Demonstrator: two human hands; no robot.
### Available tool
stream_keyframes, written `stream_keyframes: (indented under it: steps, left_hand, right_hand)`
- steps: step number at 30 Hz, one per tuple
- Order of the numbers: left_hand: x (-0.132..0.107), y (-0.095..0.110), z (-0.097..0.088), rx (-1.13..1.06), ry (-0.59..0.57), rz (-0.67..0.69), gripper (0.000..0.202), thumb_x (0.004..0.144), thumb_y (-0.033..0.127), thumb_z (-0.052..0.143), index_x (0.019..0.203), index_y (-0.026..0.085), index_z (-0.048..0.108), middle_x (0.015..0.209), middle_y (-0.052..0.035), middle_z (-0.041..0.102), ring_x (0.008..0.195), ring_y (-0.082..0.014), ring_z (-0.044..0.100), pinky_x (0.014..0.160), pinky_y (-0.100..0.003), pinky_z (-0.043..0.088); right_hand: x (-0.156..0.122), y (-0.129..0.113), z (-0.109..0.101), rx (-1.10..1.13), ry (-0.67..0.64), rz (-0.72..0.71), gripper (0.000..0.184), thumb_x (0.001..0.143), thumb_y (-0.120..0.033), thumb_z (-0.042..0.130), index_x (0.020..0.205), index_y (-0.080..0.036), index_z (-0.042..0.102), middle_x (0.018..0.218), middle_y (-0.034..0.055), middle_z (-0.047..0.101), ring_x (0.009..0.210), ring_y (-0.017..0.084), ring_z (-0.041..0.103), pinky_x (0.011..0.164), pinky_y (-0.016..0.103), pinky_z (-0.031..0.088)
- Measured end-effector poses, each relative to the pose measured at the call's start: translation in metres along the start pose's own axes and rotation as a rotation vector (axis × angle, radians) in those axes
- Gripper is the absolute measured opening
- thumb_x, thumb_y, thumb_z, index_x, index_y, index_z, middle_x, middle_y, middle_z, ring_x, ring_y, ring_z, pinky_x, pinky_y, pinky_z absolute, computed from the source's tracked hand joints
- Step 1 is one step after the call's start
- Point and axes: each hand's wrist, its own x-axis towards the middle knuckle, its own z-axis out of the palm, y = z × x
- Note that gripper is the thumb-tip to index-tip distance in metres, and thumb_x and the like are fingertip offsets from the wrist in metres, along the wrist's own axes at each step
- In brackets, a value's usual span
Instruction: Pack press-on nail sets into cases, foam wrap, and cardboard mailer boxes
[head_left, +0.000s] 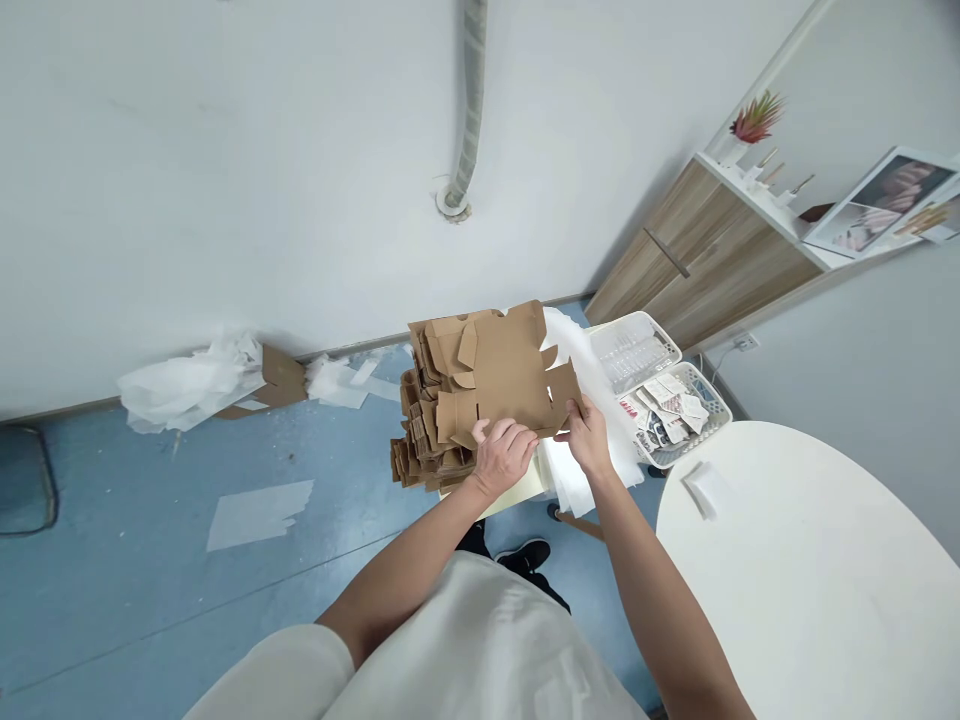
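Observation:
A flat brown die-cut cardboard box blank lies on top of a tall stack of the same blanks, which rests on a small stool. My left hand grips the blank's near edge with its fingers curled over it. My right hand pinches the blank's right near corner. White sheets lie under and beside the stack on the right.
A white basket with several printed packets and a clear tray stand right of the stack. A round white table with a small white pad fills the lower right. Crumpled white wrapping and paper scraps lie on the blue floor by the wall. A wooden cabinet stands at the right.

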Motion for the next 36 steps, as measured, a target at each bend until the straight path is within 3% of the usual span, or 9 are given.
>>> stream_keyframes:
  steps: [9,13,17,20,23,25,29,32,36]
  left_hand:
    - [0.004,0.027,-0.003,-0.038,0.007,0.063,0.023,0.079,0.034,0.042,0.089,0.025,0.06,0.096,-0.003,0.061,0.101,-0.0236,0.047,0.093,-0.045,0.011]
    - [0.014,0.045,-0.002,-0.063,0.069,0.037,0.026,0.077,0.036,0.045,0.098,0.025,0.056,0.108,-0.0063,0.055,0.108,-0.0268,0.041,0.094,-0.045,0.013]
    - [0.03,0.074,0.008,-0.07,0.113,-0.079,0.048,0.074,0.04,0.049,0.117,0.019,0.042,0.129,-0.0137,0.036,0.12,-0.0313,0.028,0.095,-0.047,0.015]
    - [0.038,0.095,0.032,-0.092,0.043,-0.18,0.069,0.072,0.043,0.052,0.128,0.016,0.023,0.136,-0.0182,0.023,0.125,-0.0324,0.02,0.094,-0.05,0.017]
    - [0.038,0.116,0.066,-0.199,-0.153,-0.226,0.071,0.074,0.039,0.052,0.13,0.018,0.013,0.128,-0.0168,0.039,0.117,-0.0268,0.038,0.093,-0.046,0.023]
    - [0.031,0.132,0.091,-0.285,-0.3,-0.21,0.065,0.075,0.032,0.051,0.128,0.021,0.017,0.112,-0.0101,0.054,0.1,-0.0211,0.053,0.09,-0.041,0.03]
    - [0.007,0.177,0.132,-0.42,-0.475,-0.12,0.049,0.074,0.022,0.05,0.12,0.021,0.032,0.091,-0.0037,0.061,0.072,-0.0131,0.06,0.069,-0.026,0.043]
    - [-0.015,0.217,0.158,-0.407,-0.519,-0.011,0.044,0.071,0.017,0.051,0.114,0.019,0.04,0.085,-0.0025,0.061,0.069,-0.0126,0.059,0.065,-0.024,0.044]
    - [-0.04,0.261,0.188,-0.321,-0.55,0.114,0.042,0.07,0.013,0.049,0.111,0.02,0.042,0.08,-0.001,0.059,0.074,-0.0142,0.059,0.067,-0.025,0.043]
  right_hand:
    - [-0.011,-0.004,-0.026,0.004,0.213,-0.225,0.032,0.08,-0.036,0.038,0.096,-0.015,0.055,0.091,0.006,0.059,0.079,0.015,0.052,0.071,0.028,0.041]
    - [-0.026,0.009,-0.06,0.043,0.34,-0.21,0.033,0.08,-0.038,0.038,0.099,-0.016,0.055,0.095,0.0063,0.059,0.083,0.016,0.052,0.073,0.029,0.04]
    - [-0.058,0.037,-0.107,0.056,0.53,-0.142,0.034,0.079,-0.04,0.04,0.099,-0.017,0.056,0.095,0.0057,0.059,0.083,0.017,0.052,0.072,0.029,0.04]
    - [-0.09,0.065,-0.146,0.148,0.67,-0.09,0.035,0.078,-0.042,0.042,0.099,-0.017,0.056,0.091,0.005,0.059,0.079,0.016,0.053,0.068,0.028,0.041]
    - [-0.127,0.095,-0.182,0.244,0.837,-0.022,0.039,0.076,-0.044,0.044,0.102,-0.017,0.055,0.09,0.0047,0.059,0.076,0.015,0.053,0.064,0.027,0.042]
    - [-0.154,0.114,-0.204,0.284,0.922,0.023,0.042,0.075,-0.046,0.045,0.105,-0.017,0.054,0.091,0.0049,0.059,0.076,0.015,0.054,0.062,0.027,0.042]
    - [-0.207,0.148,-0.244,0.291,1.003,0.062,0.046,0.075,-0.048,0.043,0.111,-0.019,0.049,0.102,0.0067,0.058,0.082,0.017,0.055,0.063,0.027,0.044]
    - [-0.243,0.176,-0.27,0.281,1.032,0.109,0.047,0.076,-0.049,0.042,0.109,-0.017,0.051,0.102,0.0085,0.059,0.084,0.019,0.056,0.064,0.028,0.044]
    - [-0.28,0.22,-0.304,0.294,1.168,0.251,0.054,0.077,-0.052,0.034,0.111,-0.013,0.05,0.098,0.0106,0.061,0.083,0.02,0.057,0.065,0.029,0.045]
